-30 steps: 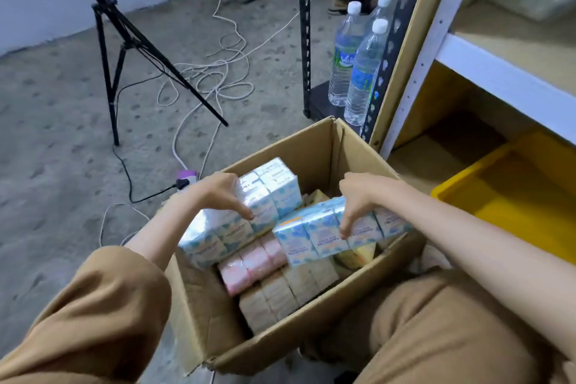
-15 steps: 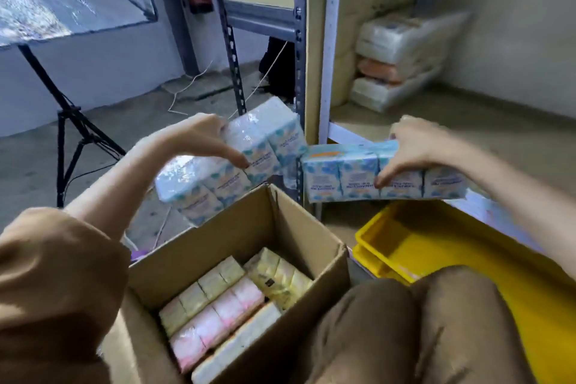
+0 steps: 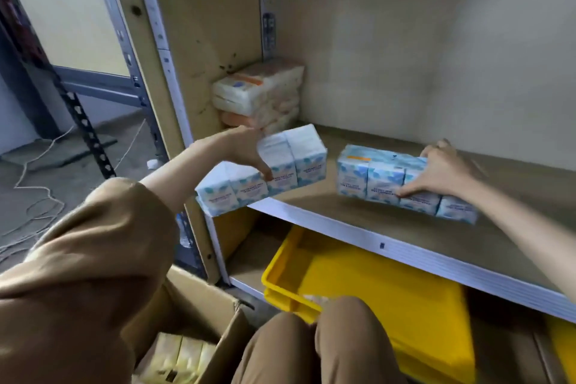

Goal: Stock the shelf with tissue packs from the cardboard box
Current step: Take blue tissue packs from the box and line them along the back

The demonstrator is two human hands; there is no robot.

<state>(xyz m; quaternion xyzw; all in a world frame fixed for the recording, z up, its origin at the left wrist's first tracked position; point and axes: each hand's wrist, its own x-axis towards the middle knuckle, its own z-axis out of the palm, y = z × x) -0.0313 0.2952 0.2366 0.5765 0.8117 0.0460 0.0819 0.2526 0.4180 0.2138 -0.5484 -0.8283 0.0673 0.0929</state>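
- Since half a second ago I have carried both tissue packs from above the cardboard box to the shelf.
- The right hand grasps the right pack, low over open board.
- The left hand grasps the left pack, overhanging the front edge beside the upright.
- The stacked packs fill the back corner.

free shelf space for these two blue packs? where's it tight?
Bare board on the shelf lies between the stacked white packs in the back left corner and the right hand, plus everything behind the right blue pack to the back wall. Tight spot: that left corner, where the left hand holds the left blue pack over the shelf's front edge.
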